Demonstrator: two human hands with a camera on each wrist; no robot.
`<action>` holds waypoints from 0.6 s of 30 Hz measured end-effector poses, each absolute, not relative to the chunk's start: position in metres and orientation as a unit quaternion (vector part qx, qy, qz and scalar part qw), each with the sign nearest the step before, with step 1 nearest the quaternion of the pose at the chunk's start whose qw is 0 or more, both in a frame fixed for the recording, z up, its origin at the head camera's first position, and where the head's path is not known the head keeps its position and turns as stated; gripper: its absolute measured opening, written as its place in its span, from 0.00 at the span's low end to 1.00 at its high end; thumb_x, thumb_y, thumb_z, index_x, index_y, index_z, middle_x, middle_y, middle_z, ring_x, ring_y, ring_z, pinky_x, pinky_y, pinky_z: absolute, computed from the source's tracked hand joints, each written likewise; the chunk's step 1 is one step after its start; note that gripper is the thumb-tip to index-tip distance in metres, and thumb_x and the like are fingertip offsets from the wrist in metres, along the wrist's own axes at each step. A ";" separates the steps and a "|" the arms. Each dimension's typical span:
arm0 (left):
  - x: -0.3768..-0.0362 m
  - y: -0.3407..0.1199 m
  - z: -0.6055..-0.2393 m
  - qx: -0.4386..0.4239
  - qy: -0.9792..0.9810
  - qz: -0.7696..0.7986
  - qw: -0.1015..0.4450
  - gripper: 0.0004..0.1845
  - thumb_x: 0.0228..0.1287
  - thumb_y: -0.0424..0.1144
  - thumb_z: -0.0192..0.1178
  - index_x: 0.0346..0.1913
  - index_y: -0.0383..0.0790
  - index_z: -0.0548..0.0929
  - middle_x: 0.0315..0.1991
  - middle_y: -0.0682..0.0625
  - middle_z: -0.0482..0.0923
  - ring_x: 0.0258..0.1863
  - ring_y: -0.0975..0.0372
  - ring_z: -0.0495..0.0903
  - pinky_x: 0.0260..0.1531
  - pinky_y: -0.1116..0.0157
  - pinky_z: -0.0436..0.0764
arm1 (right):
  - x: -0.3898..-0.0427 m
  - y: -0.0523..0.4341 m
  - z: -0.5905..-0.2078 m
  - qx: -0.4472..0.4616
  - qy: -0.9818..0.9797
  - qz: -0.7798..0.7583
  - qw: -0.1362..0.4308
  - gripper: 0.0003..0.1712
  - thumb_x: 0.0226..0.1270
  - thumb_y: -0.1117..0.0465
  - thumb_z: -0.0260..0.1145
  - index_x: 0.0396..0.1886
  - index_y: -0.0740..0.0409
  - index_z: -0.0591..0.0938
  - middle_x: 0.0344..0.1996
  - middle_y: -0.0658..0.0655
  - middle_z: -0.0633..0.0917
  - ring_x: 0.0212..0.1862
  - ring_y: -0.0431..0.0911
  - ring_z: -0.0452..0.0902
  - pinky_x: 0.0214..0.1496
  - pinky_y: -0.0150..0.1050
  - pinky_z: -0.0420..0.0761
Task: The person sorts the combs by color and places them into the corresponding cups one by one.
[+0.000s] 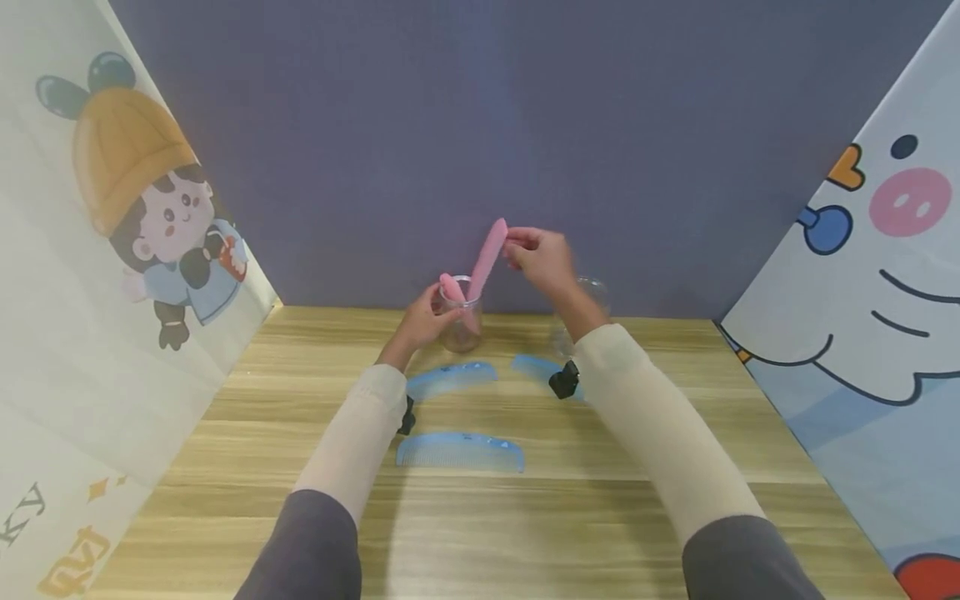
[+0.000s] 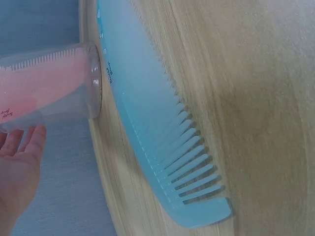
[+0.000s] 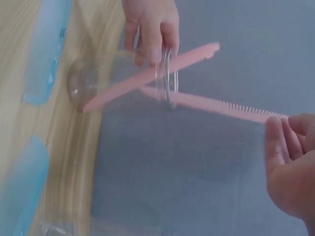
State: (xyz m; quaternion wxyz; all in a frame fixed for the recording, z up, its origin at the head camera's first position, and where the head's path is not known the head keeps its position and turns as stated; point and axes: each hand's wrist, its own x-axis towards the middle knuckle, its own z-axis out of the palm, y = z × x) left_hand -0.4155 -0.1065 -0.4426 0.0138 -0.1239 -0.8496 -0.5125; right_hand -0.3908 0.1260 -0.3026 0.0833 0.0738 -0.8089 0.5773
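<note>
At the back of the table my left hand (image 1: 422, 323) grips a clear jar (image 1: 452, 340) near its rim, thumb and fingers on either side. One pink comb (image 3: 120, 88) leans inside that jar, its end sticking out past the rim. Thumb and fingertips of my right hand (image 1: 546, 260) pinch the upper end of a second pink comb (image 1: 489, 260). That comb slants down to the left, and its lower end is inside the jar's mouth, crossing the first comb in the right wrist view.
Three blue combs lie on the wooden table: one in front of the jar (image 1: 453, 379), one nearer the front (image 1: 459, 450), one partly under the right wrist (image 1: 531, 363). Another clear jar (image 1: 596, 289) stands behind the right forearm. A grey panel (image 1: 360, 167) rises behind.
</note>
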 end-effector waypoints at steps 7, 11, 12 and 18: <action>-0.418 -0.109 -0.445 -0.126 -0.850 -0.512 0.009 0.44 0.68 0.52 0.66 0.80 0.42 0.58 0.75 0.39 0.66 0.72 0.45 0.70 0.73 0.50 0.72 | -0.387 0.106 -0.309 0.125 -0.829 0.544 0.016 0.24 0.76 0.60 0.64 0.67 0.63 0.78 0.61 0.62 0.83 0.60 0.57 0.82 0.57 0.45 0.87; -0.418 -0.111 -0.446 -0.130 -0.851 -0.509 0.008 0.44 0.69 0.53 0.66 0.80 0.42 0.57 0.76 0.39 0.65 0.72 0.45 0.70 0.72 0.49 0.72 | -0.386 0.106 -0.314 0.116 -0.831 0.544 0.003 0.25 0.75 0.60 0.63 0.68 0.63 0.77 0.63 0.62 0.82 0.59 0.56 0.82 0.59 0.45 0.85; -0.418 -0.111 -0.446 -0.130 -0.851 -0.509 0.008 0.44 0.69 0.53 0.66 0.80 0.42 0.57 0.77 0.39 0.64 0.72 0.45 0.70 0.72 0.49 0.72 | -0.386 0.107 -0.315 0.114 -0.831 0.544 0.002 0.25 0.75 0.60 0.63 0.68 0.64 0.76 0.64 0.62 0.82 0.59 0.57 0.82 0.60 0.45 0.85; -0.418 -0.111 -0.447 -0.135 -0.848 -0.513 0.014 0.44 0.68 0.50 0.67 0.80 0.41 0.57 0.76 0.40 0.65 0.72 0.47 0.70 0.73 0.52 0.72 | -0.390 0.127 -0.326 0.103 -0.835 0.540 0.002 0.25 0.76 0.60 0.61 0.68 0.66 0.75 0.65 0.64 0.80 0.64 0.59 0.79 0.62 0.48 0.84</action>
